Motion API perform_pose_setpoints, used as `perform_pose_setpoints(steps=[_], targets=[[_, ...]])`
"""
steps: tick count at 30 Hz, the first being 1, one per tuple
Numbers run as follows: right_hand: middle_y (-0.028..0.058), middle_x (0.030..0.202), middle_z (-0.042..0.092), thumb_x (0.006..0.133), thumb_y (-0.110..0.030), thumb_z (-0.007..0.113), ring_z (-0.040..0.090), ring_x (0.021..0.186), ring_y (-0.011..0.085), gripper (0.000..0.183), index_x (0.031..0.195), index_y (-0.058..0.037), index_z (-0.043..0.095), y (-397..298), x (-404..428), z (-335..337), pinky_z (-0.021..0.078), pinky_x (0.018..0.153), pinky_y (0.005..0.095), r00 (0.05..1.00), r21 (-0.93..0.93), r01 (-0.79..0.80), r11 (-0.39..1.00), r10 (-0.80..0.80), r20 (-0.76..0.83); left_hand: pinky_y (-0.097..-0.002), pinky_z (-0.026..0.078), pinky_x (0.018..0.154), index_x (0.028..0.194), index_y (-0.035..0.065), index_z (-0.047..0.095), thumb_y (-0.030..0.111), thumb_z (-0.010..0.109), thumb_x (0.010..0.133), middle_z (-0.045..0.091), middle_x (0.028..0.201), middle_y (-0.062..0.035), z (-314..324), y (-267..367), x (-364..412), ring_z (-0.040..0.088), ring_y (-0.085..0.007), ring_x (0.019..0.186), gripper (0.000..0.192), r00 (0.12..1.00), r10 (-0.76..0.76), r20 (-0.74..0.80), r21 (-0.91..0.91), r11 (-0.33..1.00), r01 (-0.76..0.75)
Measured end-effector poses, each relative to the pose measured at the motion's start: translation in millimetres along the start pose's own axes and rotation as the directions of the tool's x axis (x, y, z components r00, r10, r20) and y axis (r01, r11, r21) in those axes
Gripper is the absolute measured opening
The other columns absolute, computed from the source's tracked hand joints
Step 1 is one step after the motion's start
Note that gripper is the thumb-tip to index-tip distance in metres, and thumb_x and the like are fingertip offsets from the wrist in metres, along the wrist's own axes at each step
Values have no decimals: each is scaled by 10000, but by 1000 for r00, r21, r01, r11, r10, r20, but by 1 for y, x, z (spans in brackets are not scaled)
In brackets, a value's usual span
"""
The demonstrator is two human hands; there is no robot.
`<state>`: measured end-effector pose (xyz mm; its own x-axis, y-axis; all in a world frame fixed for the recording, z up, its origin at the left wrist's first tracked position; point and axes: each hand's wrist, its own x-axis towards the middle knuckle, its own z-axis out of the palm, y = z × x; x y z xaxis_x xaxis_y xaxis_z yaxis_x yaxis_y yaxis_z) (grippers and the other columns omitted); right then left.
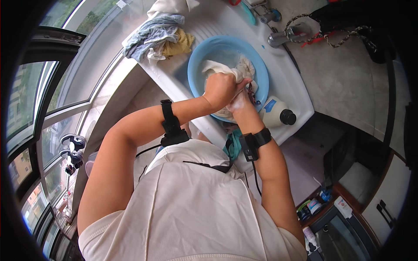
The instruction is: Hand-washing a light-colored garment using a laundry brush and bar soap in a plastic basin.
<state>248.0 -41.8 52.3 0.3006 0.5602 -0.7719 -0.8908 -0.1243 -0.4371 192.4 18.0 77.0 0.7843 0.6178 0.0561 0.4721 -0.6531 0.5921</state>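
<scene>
A light blue plastic basin (195,70) stands in a white laundry sink (303,98), holding water and off-white cloth. My left hand (220,89) is closed in a fist on the wet off-white cloth (220,68) above the basin. Right against it, my right hand (241,94) grips the same cloth, its thumb pointing up beside the left knuckles; some suds cling near its wrist. More of the cloth hangs down into the basin around both hands, with a dark patterned piece at the right. The fingertips of both hands are partly hidden.
A pale bottle with a black cap (274,112) lies against the basin's right side. Blue-grey cloth (153,36) and yellow cloth (179,42) are heaped at the sink's upper left. A metal tap (277,39) is at the upper right; teal cloth (232,143) hangs at the near edge.
</scene>
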Motion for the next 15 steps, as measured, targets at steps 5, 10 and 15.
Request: perform_pose_setpoints(steps=[5, 10, 15], targets=[[54, 1093, 591, 952, -281, 459, 563, 990, 150, 341, 1163, -31, 559, 17, 7, -8, 455, 832, 290, 994, -152, 21, 988, -36, -99, -422, 471, 492, 610, 46, 635, 534, 627, 823, 560, 533, -174, 8, -12, 12, 585, -386, 528, 533, 992, 48, -117, -73, 996, -57], [51, 1093, 591, 966, -277, 421, 567, 991, 148, 320, 1155, -62, 563, 20, 18, -18, 466, 828, 304, 996, -257, 42, 966, -60, -64, -417, 462, 477, 571, 28, 618, 580, 597, 825, 537, 508, -183, 0, -30, 25, 573, -387, 519, 608, 995, -75, -59, -50, 996, 72], [66, 1120, 595, 976, -281, 405, 591, 1016, 176, 332, 1193, -63, 529, 21, 41, -48, 486, 861, 329, 745, 180, -257, 949, 76, 663, -417, 475, 471, 527, 1, 585, 623, 598, 795, 541, 500, -190, 7, 3, -2, 574, -382, 492, 678, 996, 82, -32, 16, 997, -81]])
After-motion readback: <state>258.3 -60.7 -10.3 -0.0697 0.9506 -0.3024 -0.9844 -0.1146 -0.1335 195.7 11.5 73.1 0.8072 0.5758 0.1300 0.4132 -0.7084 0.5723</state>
